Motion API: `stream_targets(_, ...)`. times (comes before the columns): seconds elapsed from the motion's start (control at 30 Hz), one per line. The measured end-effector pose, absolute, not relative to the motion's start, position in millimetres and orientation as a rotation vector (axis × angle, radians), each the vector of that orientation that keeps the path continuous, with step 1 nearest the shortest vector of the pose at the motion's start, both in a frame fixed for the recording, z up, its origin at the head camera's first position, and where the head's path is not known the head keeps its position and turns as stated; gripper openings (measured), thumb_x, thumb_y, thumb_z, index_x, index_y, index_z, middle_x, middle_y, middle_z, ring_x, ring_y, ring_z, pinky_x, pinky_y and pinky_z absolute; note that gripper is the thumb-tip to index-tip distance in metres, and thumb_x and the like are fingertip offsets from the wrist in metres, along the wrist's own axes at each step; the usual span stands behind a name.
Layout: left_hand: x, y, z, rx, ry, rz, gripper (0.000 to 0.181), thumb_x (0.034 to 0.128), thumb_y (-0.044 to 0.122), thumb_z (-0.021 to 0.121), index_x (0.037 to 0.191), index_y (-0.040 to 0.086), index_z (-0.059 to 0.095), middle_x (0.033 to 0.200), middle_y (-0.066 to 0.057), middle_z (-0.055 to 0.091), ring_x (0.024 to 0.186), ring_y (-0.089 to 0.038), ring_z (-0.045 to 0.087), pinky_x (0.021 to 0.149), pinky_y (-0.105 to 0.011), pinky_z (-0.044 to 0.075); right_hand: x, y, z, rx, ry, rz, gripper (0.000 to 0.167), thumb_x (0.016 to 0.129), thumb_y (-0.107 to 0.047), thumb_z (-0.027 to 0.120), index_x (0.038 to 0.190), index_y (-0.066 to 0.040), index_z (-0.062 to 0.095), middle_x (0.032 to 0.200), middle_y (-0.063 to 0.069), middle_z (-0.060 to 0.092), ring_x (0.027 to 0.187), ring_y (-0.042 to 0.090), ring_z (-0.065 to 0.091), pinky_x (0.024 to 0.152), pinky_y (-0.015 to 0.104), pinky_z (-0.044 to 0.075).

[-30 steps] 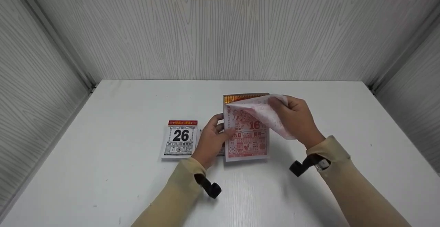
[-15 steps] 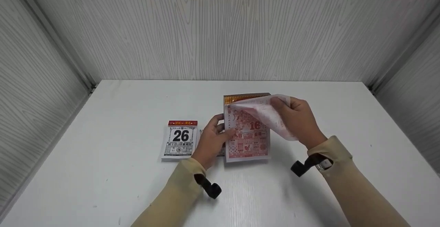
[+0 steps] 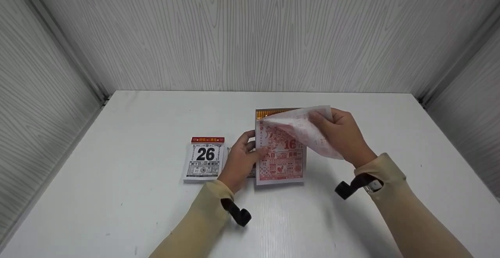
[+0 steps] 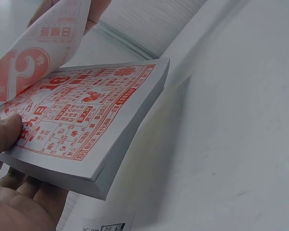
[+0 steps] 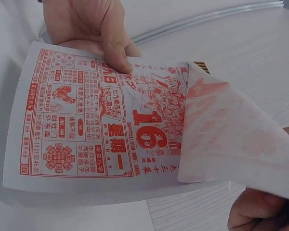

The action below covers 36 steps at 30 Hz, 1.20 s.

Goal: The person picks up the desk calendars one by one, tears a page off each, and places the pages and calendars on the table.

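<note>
My left hand grips a thick tear-off calendar by its left side, thumb on the front page and fingers underneath. A red-printed page with a large 16 faces up, below a gold strip along the top edge. With thumb and fingers my right hand pinches the lifted top sheet, which is pulled up and to the right. That thin sheet is folded over diagonally and still joins the calendar near its upper left corner. Red print shows through its back in the left wrist view.
Left of my left hand, a smaller calendar with a red header and a black 26 lies on the white table. Something partly hidden lies behind my left hand. Grey wood-grain panels enclose the back and sides.
My right hand has drawn the sheet slightly farther right, and more of its back shows. My left hand and the calendar have barely moved.
</note>
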<state>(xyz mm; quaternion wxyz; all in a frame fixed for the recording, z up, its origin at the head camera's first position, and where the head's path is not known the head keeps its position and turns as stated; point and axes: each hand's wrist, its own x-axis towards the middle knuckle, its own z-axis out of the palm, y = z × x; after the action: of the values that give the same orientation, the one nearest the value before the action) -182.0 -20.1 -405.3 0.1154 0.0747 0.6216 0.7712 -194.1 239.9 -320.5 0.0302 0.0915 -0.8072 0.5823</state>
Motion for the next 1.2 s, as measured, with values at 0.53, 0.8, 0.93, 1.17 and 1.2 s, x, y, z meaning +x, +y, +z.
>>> stream_targets(0.53,-179,-19,-402,0.222,1.803,2.264,0.052,0.1001,0.011,0.069,0.148,0.015,0.048,0.128,-0.014,0.067,0.107,-0.027,0.071,0.088,-0.04,0.06,-196,242,-321,0.292,-2.447,1.803,0.047,0.102,-0.044,0.063,0.106,0.002,0.074,0.078,0.004,0.073,0.063,0.01,0.066,0.057,0.023,0.054)
stream_targets(0.8,-178,-19,-401,0.21,1.792,2.252,0.054,0.1002,0.014,0.069,0.15,0.016,0.047,0.128,-0.013,0.067,0.108,-0.026,0.071,0.088,-0.039,0.06,-197,243,-324,0.29,-2.388,1.855,0.048,0.102,-0.044,0.063,0.103,0.003,0.074,0.078,0.005,0.074,0.064,0.012,0.068,0.058,0.024,0.055)
stream_targets(0.93,-178,-19,-401,0.207,1.79,2.254,0.054,0.1004,0.013,0.069,0.15,0.016,0.047,0.128,-0.013,0.067,0.109,-0.026,0.071,0.089,-0.039,0.06,-198,242,-327,0.284,-2.344,1.875,0.046,0.102,-0.042,0.064,0.104,0.004,0.074,0.081,0.006,0.075,0.065,0.012,0.07,0.058,0.024,0.056)
stream_targets(1.17,-178,-19,-400,0.207,1.803,2.252,0.053,0.1001,0.013,0.069,0.149,0.016,0.048,0.129,-0.013,0.067,0.11,-0.026,0.071,0.09,-0.04,0.059,-198,243,-328,0.281,-2.341,1.884,0.044,0.101,-0.04,0.066,0.105,0.002,0.075,0.084,0.005,0.075,0.067,0.012,0.07,0.06,0.024,0.057)
stream_targets(1.2,-177,-19,-400,0.209,1.804,2.253,0.053,0.1001,0.013,0.069,0.149,0.016,0.048,0.129,-0.013,0.067,0.11,-0.026,0.071,0.09,-0.04,0.06,-197,243,-327,0.291,-2.349,1.872,0.041,0.101,-0.038,0.068,0.105,0.002,0.075,0.085,0.005,0.075,0.068,0.013,0.069,0.06,0.025,0.057)
